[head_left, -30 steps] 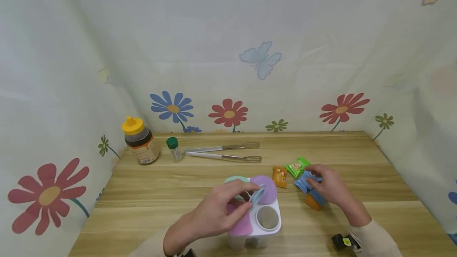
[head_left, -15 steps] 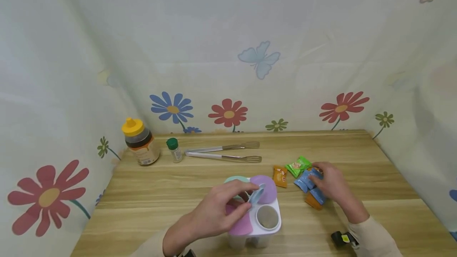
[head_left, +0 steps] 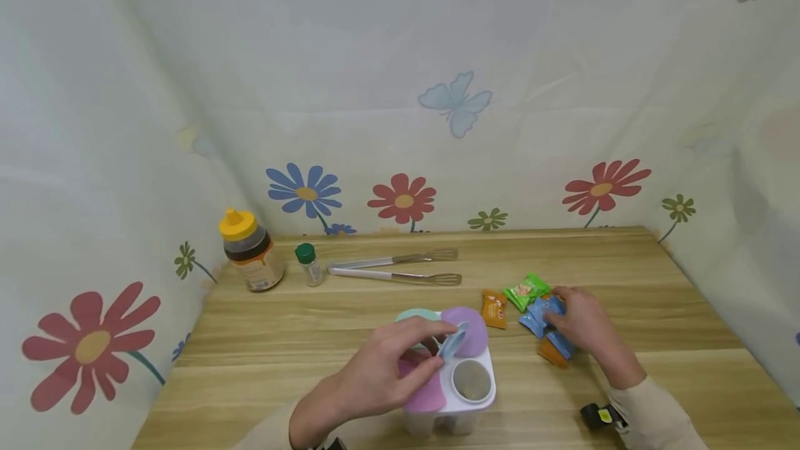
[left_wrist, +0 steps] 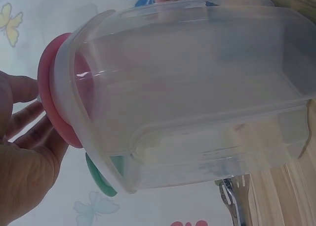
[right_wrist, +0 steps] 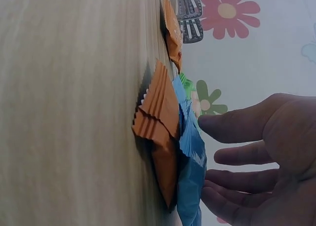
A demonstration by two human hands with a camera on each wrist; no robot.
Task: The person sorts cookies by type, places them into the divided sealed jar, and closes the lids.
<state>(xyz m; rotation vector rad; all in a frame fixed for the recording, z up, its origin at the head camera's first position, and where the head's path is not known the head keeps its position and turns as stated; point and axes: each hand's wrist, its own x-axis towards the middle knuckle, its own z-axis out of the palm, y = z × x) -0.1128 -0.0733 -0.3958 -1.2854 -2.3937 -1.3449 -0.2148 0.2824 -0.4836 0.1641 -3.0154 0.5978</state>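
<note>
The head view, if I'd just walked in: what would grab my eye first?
Probably the big bright flowers on the pale backdrop behind the wooden table. Next, front and centre, the left hand pinches a light blue lid over a container with pastel lids and one round opening uncovered. To its right, the right hand is at a cluster of blue, green and orange packets.
</note>
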